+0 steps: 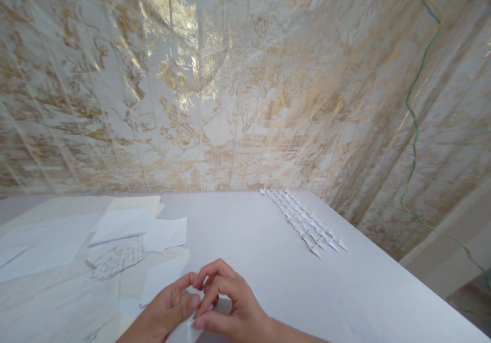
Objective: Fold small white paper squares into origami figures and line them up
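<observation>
My left hand and my right hand meet at the near edge of the white table. Both pinch a small white piece of paper between their fingertips; most of it is hidden by the fingers. Further back on the right, several small folded white paper pieces lie in rows running diagonally toward the wall.
Loose white paper sheets and scraps, one with handwriting, cover the table's left part. A gold-and-white patterned wall stands behind. A green wire hangs at the right, past the table's right edge.
</observation>
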`<state>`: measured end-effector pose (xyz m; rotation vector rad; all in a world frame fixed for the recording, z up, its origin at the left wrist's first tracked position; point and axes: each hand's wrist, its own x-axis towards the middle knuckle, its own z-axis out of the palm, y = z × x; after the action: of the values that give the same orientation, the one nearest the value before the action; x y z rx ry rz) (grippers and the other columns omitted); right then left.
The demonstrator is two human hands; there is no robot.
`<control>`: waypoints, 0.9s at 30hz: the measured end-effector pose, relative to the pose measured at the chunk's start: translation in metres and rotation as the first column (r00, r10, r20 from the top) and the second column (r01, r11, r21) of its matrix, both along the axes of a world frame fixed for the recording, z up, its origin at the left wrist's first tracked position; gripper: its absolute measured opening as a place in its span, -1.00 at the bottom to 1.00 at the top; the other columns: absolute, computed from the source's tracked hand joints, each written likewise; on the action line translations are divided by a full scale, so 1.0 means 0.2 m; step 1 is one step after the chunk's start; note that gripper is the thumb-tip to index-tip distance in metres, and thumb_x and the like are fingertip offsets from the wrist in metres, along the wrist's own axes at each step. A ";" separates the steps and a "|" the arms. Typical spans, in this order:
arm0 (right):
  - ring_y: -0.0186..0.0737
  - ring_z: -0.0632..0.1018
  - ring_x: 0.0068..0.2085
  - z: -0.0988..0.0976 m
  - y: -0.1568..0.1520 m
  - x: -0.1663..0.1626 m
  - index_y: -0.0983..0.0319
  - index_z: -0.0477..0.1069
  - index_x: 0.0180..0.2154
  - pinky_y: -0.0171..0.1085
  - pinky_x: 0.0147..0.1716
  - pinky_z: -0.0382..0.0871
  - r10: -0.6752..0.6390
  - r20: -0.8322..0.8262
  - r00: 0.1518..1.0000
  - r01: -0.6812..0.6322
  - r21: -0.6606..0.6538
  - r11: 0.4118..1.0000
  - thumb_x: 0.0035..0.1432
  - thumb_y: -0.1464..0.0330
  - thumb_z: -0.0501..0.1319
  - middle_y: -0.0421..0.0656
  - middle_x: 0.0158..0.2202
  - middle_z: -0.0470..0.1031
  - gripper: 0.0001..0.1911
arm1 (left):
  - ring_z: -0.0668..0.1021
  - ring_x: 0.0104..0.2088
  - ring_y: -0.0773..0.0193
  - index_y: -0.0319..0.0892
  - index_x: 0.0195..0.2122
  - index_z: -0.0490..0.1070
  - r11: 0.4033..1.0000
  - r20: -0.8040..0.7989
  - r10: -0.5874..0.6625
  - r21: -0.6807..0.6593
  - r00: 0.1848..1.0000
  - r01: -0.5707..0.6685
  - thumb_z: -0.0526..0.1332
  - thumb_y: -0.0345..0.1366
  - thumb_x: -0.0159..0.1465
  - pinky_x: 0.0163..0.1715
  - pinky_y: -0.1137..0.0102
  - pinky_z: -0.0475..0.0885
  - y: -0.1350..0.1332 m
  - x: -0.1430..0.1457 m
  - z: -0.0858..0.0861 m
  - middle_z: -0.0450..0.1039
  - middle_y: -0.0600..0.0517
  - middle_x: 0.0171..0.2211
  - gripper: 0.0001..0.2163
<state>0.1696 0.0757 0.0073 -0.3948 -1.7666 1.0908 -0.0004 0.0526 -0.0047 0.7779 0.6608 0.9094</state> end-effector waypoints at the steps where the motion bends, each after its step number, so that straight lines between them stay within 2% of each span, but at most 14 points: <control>1: -0.25 0.54 -0.16 0.00 0.00 0.00 0.21 0.45 -0.47 -0.33 -0.25 0.40 -0.005 0.002 1.000 0.005 0.008 1.000 0.14 0.16 0.42 -0.08 -0.09 0.50 -0.68 | 0.50 -0.46 0.31 -0.12 -0.26 0.52 1.000 -0.040 0.021 0.013 0.999 -0.020 0.51 0.01 0.05 -0.37 0.44 0.38 0.00 0.00 0.00 0.49 0.10 -0.46 -0.61; 3: -0.26 0.55 -0.19 0.00 -0.01 0.00 0.21 0.44 -0.47 -0.33 -0.26 0.41 -0.031 0.008 0.999 0.031 0.033 0.999 0.17 0.16 0.40 -0.08 -0.12 0.52 -0.68 | 0.47 -0.48 0.31 -0.10 -0.27 0.51 0.995 -0.135 0.068 0.077 0.988 -0.058 0.47 0.09 0.05 -0.36 0.42 0.39 0.00 -0.01 0.01 0.48 0.11 -0.46 -0.59; 6: -0.27 0.54 -0.27 0.00 -0.01 0.01 0.20 0.44 -0.46 -0.31 -0.25 0.42 -0.126 0.035 0.991 0.123 0.057 0.991 0.21 0.15 0.36 -0.13 -0.30 0.53 -0.68 | 0.46 -0.42 0.24 -0.08 -0.35 0.51 0.954 -0.331 0.198 0.281 0.923 -0.104 0.33 0.16 0.18 -0.33 0.41 0.40 -0.01 -0.02 0.04 0.48 0.09 -0.42 -0.62; 8: -0.27 0.52 -0.30 -0.01 0.00 0.01 0.20 0.44 -0.45 -0.30 -0.24 0.42 -0.194 0.056 0.979 0.189 0.075 0.979 0.23 0.16 0.35 -0.16 -0.36 0.51 -0.69 | 0.49 -0.33 0.19 -0.05 -0.40 0.52 0.869 -0.428 0.376 0.471 0.822 -0.152 0.29 0.15 0.21 -0.28 0.43 0.40 -0.02 -0.03 0.06 0.50 0.07 -0.36 -0.64; 11: -0.28 0.52 -0.31 0.00 0.00 0.01 0.20 0.43 -0.44 -0.32 -0.27 0.40 -0.247 0.059 0.967 0.238 0.125 0.963 0.25 0.23 0.33 -0.18 -0.38 0.49 -0.74 | 0.52 -0.26 0.16 0.00 -0.44 0.55 0.667 -0.421 0.633 0.723 0.649 -0.181 0.39 0.03 0.15 -0.20 0.46 0.38 -0.04 -0.02 0.08 0.51 0.07 -0.34 -0.76; 12: -0.28 0.51 -0.32 0.00 0.00 0.01 0.20 0.43 -0.44 -0.32 -0.27 0.39 -0.257 0.054 0.965 0.248 0.139 0.959 0.26 0.25 0.32 -0.19 -0.38 0.48 -0.75 | 0.53 -0.26 0.15 0.01 -0.45 0.56 0.619 -0.409 0.678 0.766 0.611 -0.174 0.40 -0.01 0.14 -0.19 0.47 0.38 -0.04 -0.02 0.08 0.51 0.07 -0.36 -0.80; 14: -0.29 0.50 -0.32 0.00 0.00 0.01 0.20 0.42 -0.44 -0.33 -0.28 0.38 -0.265 0.047 0.963 0.256 0.146 0.956 0.26 0.30 0.31 -0.19 -0.39 0.46 -0.77 | 0.53 -0.27 0.14 0.04 -0.46 0.57 0.571 -0.391 0.715 0.805 0.580 -0.160 0.39 -0.03 0.17 -0.20 0.47 0.39 -0.05 -0.02 0.08 0.51 0.07 -0.38 -0.82; 19: -0.28 0.44 -0.35 -0.03 0.00 0.00 0.19 0.43 -0.32 -0.32 -0.31 0.36 -0.263 0.023 0.965 0.262 0.053 0.964 0.20 0.28 0.34 -0.20 -0.36 0.43 -0.86 | 0.56 -0.25 0.18 0.08 -0.42 0.59 0.543 -0.389 0.711 0.833 0.586 -0.106 0.37 -0.10 0.22 -0.17 0.51 0.38 -0.03 -0.05 0.05 0.53 0.09 -0.36 -0.89; 23: -0.27 0.44 -0.34 -0.05 0.02 0.01 0.17 0.46 -0.22 -0.31 -0.31 0.38 -0.250 0.019 0.968 0.251 -0.055 0.967 0.16 0.16 0.37 -0.17 -0.32 0.42 -0.74 | 0.56 -0.23 0.18 0.08 -0.40 0.60 0.554 -0.399 0.721 0.822 0.566 -0.127 0.38 -0.10 0.20 -0.15 0.51 0.37 -0.02 -0.06 0.04 0.54 0.10 -0.35 -0.91; 27: -0.29 0.43 -0.34 -0.04 0.02 0.00 0.20 0.52 -0.26 -0.30 -0.30 0.36 -0.207 0.023 0.978 0.208 -0.149 0.967 0.14 0.02 0.36 -0.17 -0.32 0.41 -0.63 | 0.54 -0.27 0.18 0.07 -0.44 0.60 0.569 -0.390 0.731 0.802 0.559 -0.185 0.37 0.01 0.19 -0.18 0.49 0.37 -0.03 -0.04 0.06 0.51 0.09 -0.38 -0.81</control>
<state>0.1700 0.0793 -0.0008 -0.6620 -1.6134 1.0753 -0.0090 0.0459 0.0063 1.7423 1.3093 1.4551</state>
